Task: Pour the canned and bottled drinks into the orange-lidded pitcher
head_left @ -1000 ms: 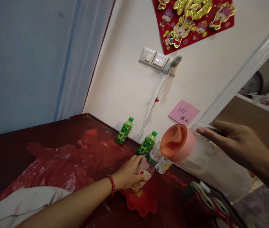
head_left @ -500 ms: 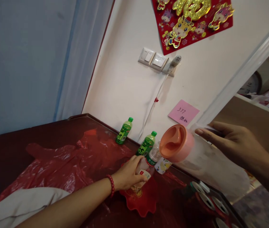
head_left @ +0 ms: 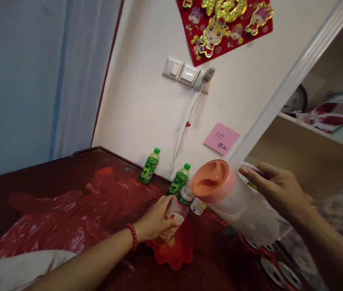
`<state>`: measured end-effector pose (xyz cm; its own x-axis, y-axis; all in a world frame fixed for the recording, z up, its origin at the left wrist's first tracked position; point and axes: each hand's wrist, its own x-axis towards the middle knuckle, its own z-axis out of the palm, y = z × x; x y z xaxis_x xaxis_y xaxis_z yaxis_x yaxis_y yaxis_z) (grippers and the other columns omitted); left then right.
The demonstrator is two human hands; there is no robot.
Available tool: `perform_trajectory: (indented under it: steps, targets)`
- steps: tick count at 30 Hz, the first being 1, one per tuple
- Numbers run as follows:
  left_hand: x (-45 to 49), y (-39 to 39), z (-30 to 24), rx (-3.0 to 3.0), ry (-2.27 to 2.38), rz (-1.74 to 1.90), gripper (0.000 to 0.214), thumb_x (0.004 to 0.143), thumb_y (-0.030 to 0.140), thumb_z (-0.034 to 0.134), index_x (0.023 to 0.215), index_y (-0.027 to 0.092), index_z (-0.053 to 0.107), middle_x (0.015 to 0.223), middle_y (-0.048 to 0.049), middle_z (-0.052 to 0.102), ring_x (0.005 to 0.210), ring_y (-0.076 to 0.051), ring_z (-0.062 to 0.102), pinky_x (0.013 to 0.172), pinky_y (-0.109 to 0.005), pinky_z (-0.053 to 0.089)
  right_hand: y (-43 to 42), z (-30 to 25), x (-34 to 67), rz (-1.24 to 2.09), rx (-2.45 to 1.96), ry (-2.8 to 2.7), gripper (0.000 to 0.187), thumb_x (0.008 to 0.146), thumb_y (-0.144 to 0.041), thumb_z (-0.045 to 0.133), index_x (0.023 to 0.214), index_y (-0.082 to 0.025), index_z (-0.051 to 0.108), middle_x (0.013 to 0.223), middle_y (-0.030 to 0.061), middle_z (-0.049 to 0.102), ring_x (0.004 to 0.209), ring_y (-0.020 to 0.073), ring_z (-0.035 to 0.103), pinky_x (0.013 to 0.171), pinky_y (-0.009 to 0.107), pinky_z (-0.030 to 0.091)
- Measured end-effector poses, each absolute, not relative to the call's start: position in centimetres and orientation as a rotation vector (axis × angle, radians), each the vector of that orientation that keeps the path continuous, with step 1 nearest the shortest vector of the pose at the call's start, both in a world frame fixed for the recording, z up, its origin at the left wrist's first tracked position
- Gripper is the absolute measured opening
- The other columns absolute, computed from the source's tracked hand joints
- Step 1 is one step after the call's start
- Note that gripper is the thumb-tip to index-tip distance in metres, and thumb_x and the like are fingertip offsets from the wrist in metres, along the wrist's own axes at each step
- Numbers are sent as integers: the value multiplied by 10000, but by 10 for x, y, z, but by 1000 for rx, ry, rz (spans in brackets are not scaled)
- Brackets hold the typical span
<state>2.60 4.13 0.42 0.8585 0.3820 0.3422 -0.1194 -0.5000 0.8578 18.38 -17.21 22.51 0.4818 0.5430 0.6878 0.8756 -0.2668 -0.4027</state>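
Observation:
My left hand [head_left: 153, 220] is wrapped round a clear plastic water bottle [head_left: 176, 210] with no cap, standing on a red scalloped dish [head_left: 173, 250] on the dark red table [head_left: 53, 176]. My right hand [head_left: 276, 188] grips a frosted clear jug [head_left: 244, 210] with an orange-pink lid [head_left: 210, 180], held tilted in the air so that its lid end points left, just right of the bottle's open neck. The lid edge hangs close to the neck without touching it.
Two green-capped bottles [head_left: 149, 166] [head_left: 179, 180] stand by the wall, with a small white cup [head_left: 197, 206] beside them. A crumpled red plastic sheet [head_left: 77, 210] lies across the table. A cable [head_left: 186, 125] hangs from a wall plug. Round white discs [head_left: 273, 275] lie at the lower right.
The view has shifted, so everything sits further left in the picture. The jug's lid has come a little closer to the bottle's neck. My left hand keeps its hold.

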Motion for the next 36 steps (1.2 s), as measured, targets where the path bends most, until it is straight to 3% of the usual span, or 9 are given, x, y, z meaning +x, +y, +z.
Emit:
perform_trajectory:
  steps: [7, 16, 26, 36]
  targets:
    - [30, 46, 1, 2031, 144, 638, 695, 756, 280, 691, 1404, 202, 454, 1421, -145, 539, 1338, -320, 500, 1181, -504, 341, -207, 159, 180, -348, -1739, -765, 583, 743, -739, 740, 627, -204, 539, 510, -56, 393, 460, 94, 321, 404, 213, 225]
    - [37, 53, -4, 2041, 133, 661, 696, 784, 362, 682, 1415, 194, 441, 1457, -142, 531, 1371, -317, 484, 1199, -523, 325, -240, 74, 185, -268, -1473, -438, 585, 758, -703, 773, 634, -204, 495, 530, -81, 367, 481, 85, 311, 438, 208, 276]
    - [38, 51, 7, 2060, 138, 646, 686, 798, 433, 688, 1406, 204, 466, 1454, -146, 554, 1367, -323, 510, 1184, -519, 362, -235, 30, 181, -230, -1247, -329, 609, 785, -696, 754, 628, -229, 397, 514, -117, 285, 440, 73, 252, 417, 205, 253]
    - [41, 56, -1, 2077, 95, 637, 692, 837, 436, 685, 1429, 176, 437, 1467, -171, 526, 1368, -314, 516, 1173, -504, 386, -261, 29, 169, -183, -1352, -319, 477, 793, -650, 762, 749, -203, 603, 663, -21, 572, 608, 153, 545, 587, 267, 486]
